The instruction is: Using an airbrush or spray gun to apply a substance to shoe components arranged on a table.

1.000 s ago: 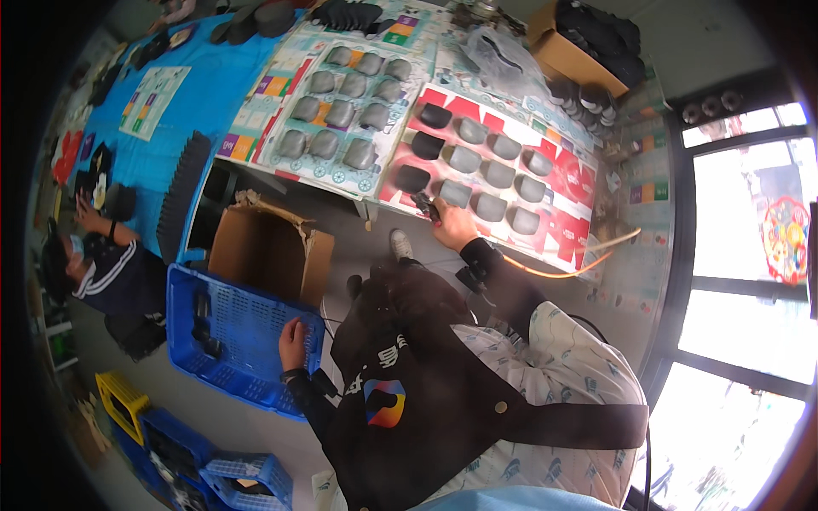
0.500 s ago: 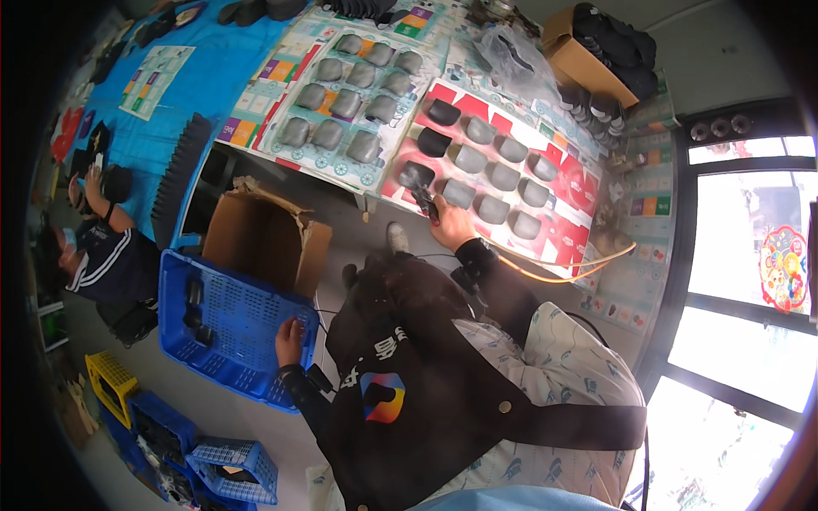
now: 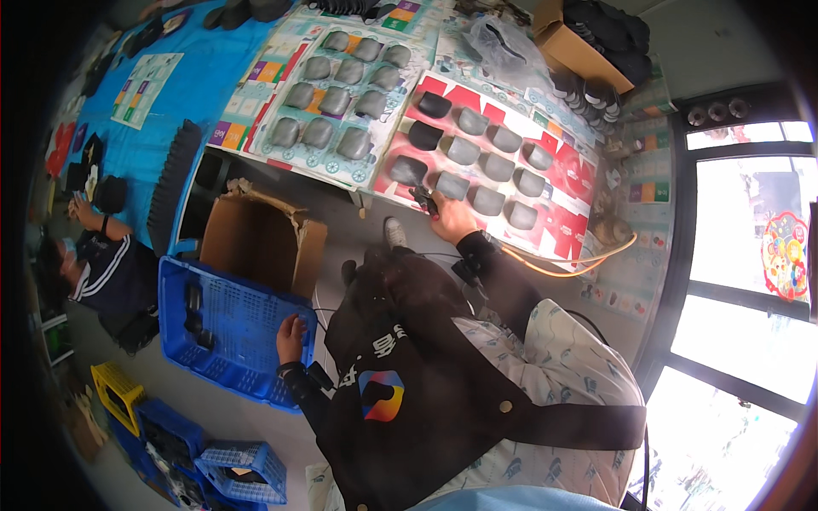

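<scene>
Evidently | right hand (image 3: 452, 220) grips dark gun-like tool (image 3: 422, 199) | left hand (image 3: 290, 339) loose, seemingly empty | steady wrist seems best, just beside dark pad (image 3: 408, 169)

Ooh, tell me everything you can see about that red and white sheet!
The red-and-white sheet looks like flat, printed card, roughly four-sided, lying on the table. Twelve rounded pieces rest on it in rows; the leftmost ones look darkest, the others grey. The right hand holds a dark tool at its near edge; I can't tell whether either touches it.
</scene>
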`<state>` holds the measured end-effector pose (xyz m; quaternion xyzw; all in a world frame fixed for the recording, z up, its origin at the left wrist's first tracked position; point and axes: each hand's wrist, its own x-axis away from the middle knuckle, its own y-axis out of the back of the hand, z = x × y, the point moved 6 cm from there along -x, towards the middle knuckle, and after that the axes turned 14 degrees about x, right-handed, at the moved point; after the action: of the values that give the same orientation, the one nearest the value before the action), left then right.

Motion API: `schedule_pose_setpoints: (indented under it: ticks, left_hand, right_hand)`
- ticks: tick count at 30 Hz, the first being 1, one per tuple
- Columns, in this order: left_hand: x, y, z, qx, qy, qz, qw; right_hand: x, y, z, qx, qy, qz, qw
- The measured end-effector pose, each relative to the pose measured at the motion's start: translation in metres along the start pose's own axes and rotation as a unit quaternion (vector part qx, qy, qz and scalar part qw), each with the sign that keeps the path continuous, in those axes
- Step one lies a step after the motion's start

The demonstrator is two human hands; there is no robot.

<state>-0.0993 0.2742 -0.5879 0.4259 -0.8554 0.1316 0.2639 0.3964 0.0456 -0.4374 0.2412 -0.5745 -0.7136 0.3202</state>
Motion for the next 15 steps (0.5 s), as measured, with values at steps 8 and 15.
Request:
schedule_pose_setpoints:
  ticks: [8, 15]
  left_hand:
    - [0.008, -0.003, 0.004, -0.005, 0.009, -0.006, 1.000]
    - [0.010, -0.005, 0.010, -0.011, 0.019, -0.010, 1.000]
  right_hand:
    - [0.006, -0.005, -0.006, 0.010, 0.002, 0.022, 1.000]
    - [0.005, -0.003, -0.021, 0.031, -0.040, 0.053, 0.997]
